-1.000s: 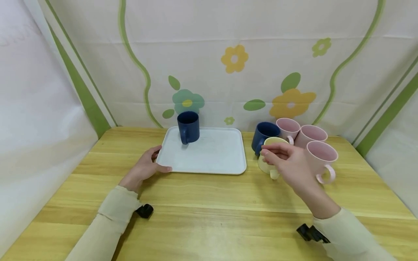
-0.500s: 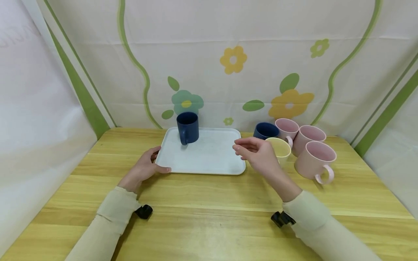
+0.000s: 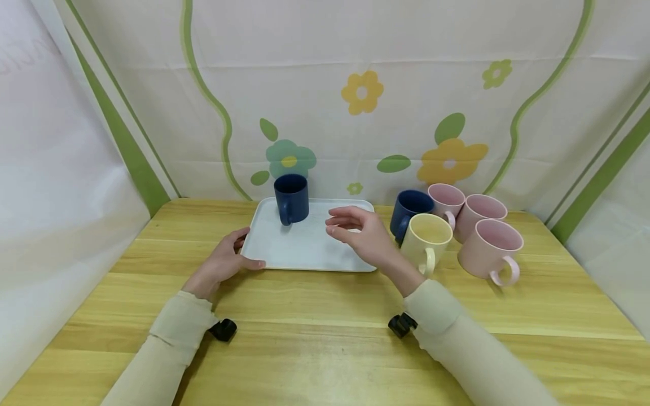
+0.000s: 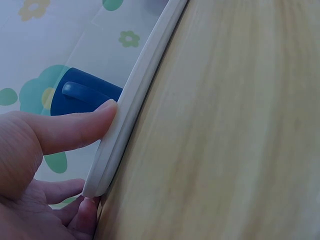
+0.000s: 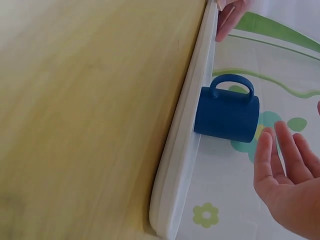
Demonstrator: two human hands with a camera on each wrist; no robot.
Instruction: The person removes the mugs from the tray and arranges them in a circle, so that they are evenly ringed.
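A white rectangular tray (image 3: 299, 248) lies on the wooden table. My left hand (image 3: 222, 262) grips its near left corner; the left wrist view shows the thumb on the rim (image 4: 117, 135) and the other fingers around the corner. Near the tray's back left, a dark blue mug (image 3: 294, 200) stands upright, its handle (image 5: 232, 79) towards me. Over the right part of the tray hovers my right hand (image 3: 363, 234), fingers loosely bent and thumb apart, with nothing in it. In the right wrist view, the right hand (image 5: 290, 180) is apart from the blue mug.
Right of the tray stand a cream-yellow mug (image 3: 424, 239), a second dark blue mug (image 3: 408, 210) behind it, and three pink mugs (image 3: 482, 248) further right. A white curtain (image 3: 304, 84) with printed flowers hangs behind the table (image 3: 304, 338).
My right hand has moved left, from over the yellow mug to over the tray, uncovering the yellow mug. The left hand, tray and mugs stay in place.
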